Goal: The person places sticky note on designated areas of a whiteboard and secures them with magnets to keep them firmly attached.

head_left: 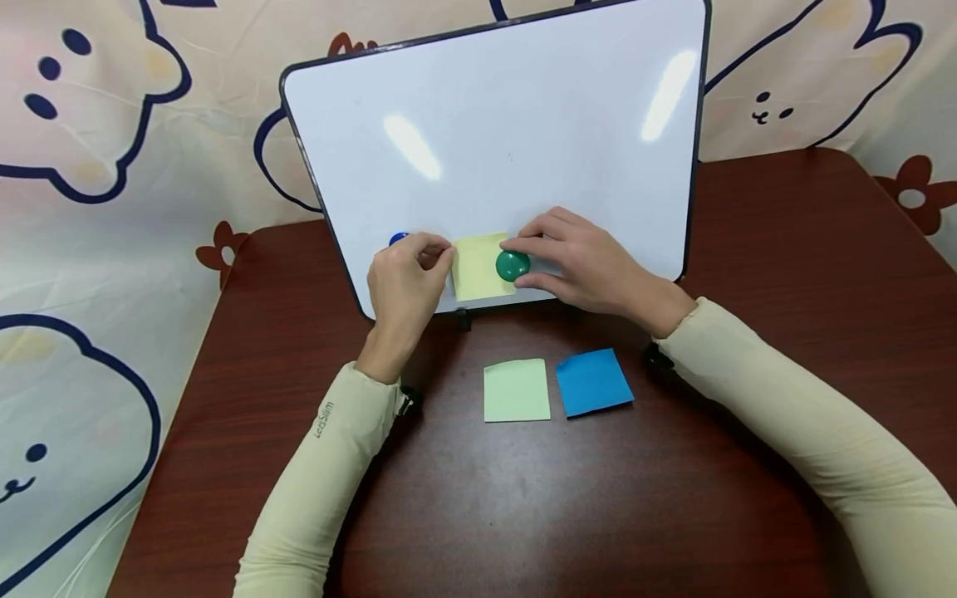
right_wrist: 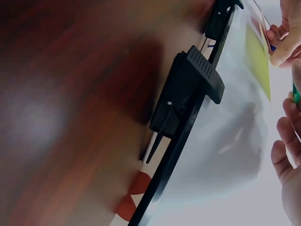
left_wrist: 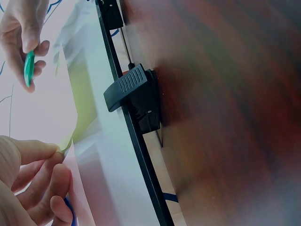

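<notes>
Near the lower edge of the whiteboard (head_left: 523, 149), my left hand (head_left: 407, 282) pinches the left edge of a yellow sticky note (head_left: 474, 270). My right hand (head_left: 591, 262) grips a round green magnet (head_left: 512, 266) between thumb and fingers, over the note's right side. In the left wrist view the magnet stands off the board and the note's held edge bends outward. A blue magnet (head_left: 399, 238) is partly hidden behind my left hand. Pinkish paper (left_wrist: 81, 193) shows beneath that hand in the left wrist view.
A light green note pad (head_left: 517, 392) and a blue note pad (head_left: 595, 382) lie on the dark wooden table (head_left: 493, 515). Black clip-like supports (left_wrist: 136, 94) hold the board's lower edge. Behind stands a patterned cloth (head_left: 224, 100).
</notes>
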Demonstrator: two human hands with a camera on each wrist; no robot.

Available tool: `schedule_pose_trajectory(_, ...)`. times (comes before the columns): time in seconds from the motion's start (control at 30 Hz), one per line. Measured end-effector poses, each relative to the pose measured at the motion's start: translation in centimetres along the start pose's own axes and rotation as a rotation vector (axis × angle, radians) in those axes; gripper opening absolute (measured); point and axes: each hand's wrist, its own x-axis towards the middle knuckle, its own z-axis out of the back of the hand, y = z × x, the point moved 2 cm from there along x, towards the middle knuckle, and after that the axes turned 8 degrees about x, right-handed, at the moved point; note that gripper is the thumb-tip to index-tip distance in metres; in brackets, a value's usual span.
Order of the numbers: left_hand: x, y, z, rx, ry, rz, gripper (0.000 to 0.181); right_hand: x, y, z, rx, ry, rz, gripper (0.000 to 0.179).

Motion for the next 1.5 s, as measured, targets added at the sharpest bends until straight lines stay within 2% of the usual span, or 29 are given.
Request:
schedule_pose_trajectory(0.2,0.0,0.1,0.3,0.009,-0.005,-0.005,0.013,1.5,0.1,-0.6,0.012,-0.024,0.025,0.049)
schedule_pose_trajectory(0.5,0.0,0.2,0.4,-0.001,0.007,0.001,0.015,3.0,0.2,-1.4,-0.030,-0.029,0.035,0.048)
schedule_pose_trajectory(0.77,-0.3,0.4,0.3,0.002,0.016,0.001,0.014,3.1,0.3,-2.2,-0.038,-0.042,-0.005,0.050)
schedule_pose_trajectory(1.2,-0.1,0.4,0.4,-0.004,-0.002,-0.009,0.013,3.6,0.1,-2.6,-0.112,-0.111,0.041,0.045)
schedule_pose_trajectory(1.5,0.0,0.2,0.2,0.002,0.023,-0.004,0.014,3.5,0.1,-3.0,-0.131,-0.129,0.037,0.043)
